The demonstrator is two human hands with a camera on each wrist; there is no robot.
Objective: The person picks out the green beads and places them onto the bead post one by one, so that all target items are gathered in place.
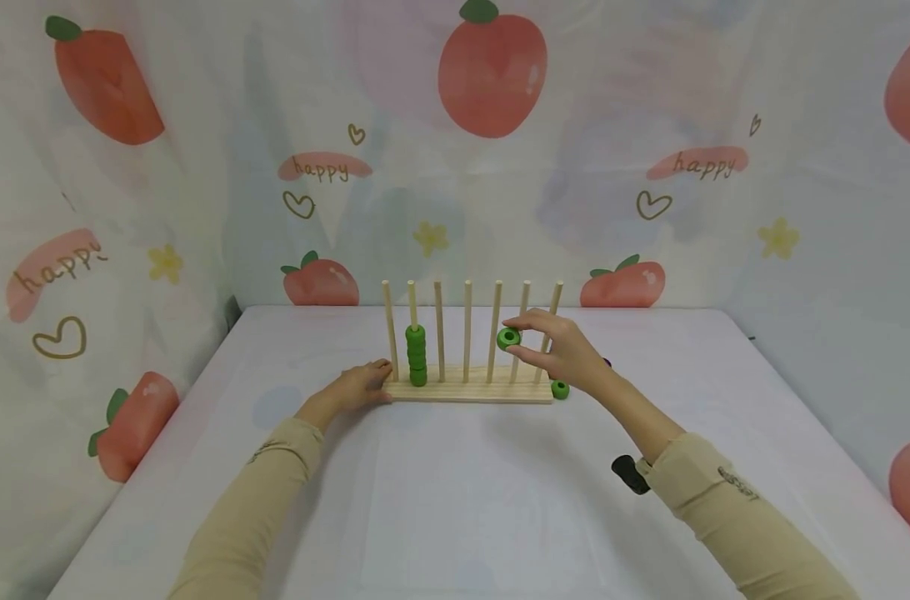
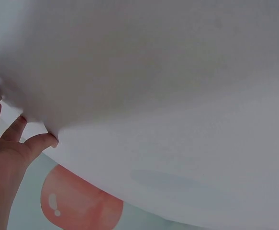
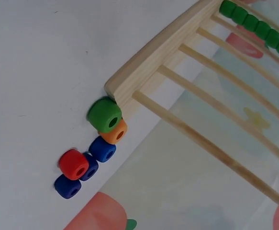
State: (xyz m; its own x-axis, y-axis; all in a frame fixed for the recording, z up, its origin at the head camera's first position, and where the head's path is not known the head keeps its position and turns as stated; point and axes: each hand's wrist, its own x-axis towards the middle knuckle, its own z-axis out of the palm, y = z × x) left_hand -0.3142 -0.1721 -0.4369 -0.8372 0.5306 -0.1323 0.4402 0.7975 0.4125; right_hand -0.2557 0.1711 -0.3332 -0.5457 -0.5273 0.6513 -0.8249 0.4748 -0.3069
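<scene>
A wooden rack (image 1: 470,393) with several upright rods stands on the table. Green beads (image 1: 416,357) are stacked on its second rod from the left; the same stack (image 3: 256,27) shows in the right wrist view. My left hand (image 1: 353,387) holds the rack's left end, thumb at the front and fingers towards the back. In the left wrist view this hand (image 2: 7,155) is at the left edge. Between thumb and forefinger my right hand (image 1: 562,348) pinches a green bead (image 1: 509,337), its hole facing me, up among the right-hand rods.
Beside the rack's right end lies a loose green bead (image 3: 103,115), with an orange bead (image 3: 114,132), a red bead (image 3: 73,164) and several blue or purple beads (image 3: 102,149) near it. A black object (image 1: 631,474) is at the right sleeve. Patterned cloth walls (image 1: 485,208) surround the table.
</scene>
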